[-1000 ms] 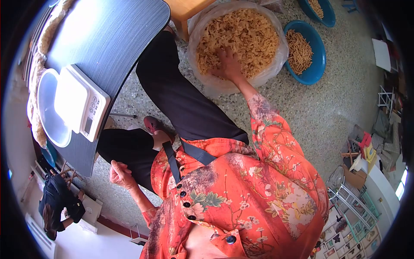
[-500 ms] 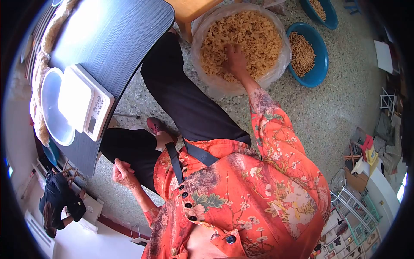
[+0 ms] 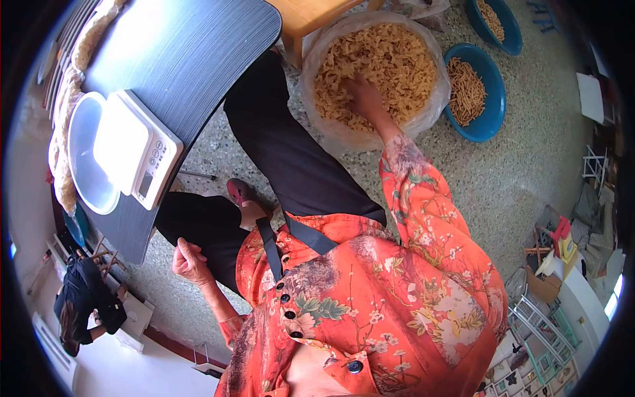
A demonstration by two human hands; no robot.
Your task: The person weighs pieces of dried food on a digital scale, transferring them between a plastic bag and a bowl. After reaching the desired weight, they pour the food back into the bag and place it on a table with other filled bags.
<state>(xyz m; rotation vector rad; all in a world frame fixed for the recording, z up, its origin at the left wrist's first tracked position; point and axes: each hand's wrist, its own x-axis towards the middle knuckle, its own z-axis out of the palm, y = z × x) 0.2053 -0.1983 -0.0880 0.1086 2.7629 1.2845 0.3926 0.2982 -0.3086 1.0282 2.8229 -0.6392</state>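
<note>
My right hand (image 3: 366, 99) is in a large clear plastic bag (image 3: 442, 99) full of crinkled, golden-brown dry snack pieces (image 3: 390, 59). Its fingertips are sunk among the pieces and hidden, so their grip does not show. My left hand (image 3: 190, 262) is held over my lap by the dark trousers, fingers curled in and thumb up, with nothing visible in it. Left of my knees, a white digital kitchen scale (image 3: 142, 149) stands on a dark table (image 3: 178, 53). A translucent oval bowl (image 3: 92, 178) is beside the scale, touching or under its edge.
On the speckled floor, a blue basin (image 3: 493, 92) holds stick-shaped snacks, with another blue basin (image 3: 512, 40) behind it. A wooden stool (image 3: 307, 16) stands by the bag. Long filled plastic bags (image 3: 63, 145) line the table's far edge. Another person (image 3: 86, 298) is at the lower left.
My right hand has pushed deeper into the snack pieces, hiding its fingertips. My left hand stays curled in nearly the same place. The view has shifted slightly.
</note>
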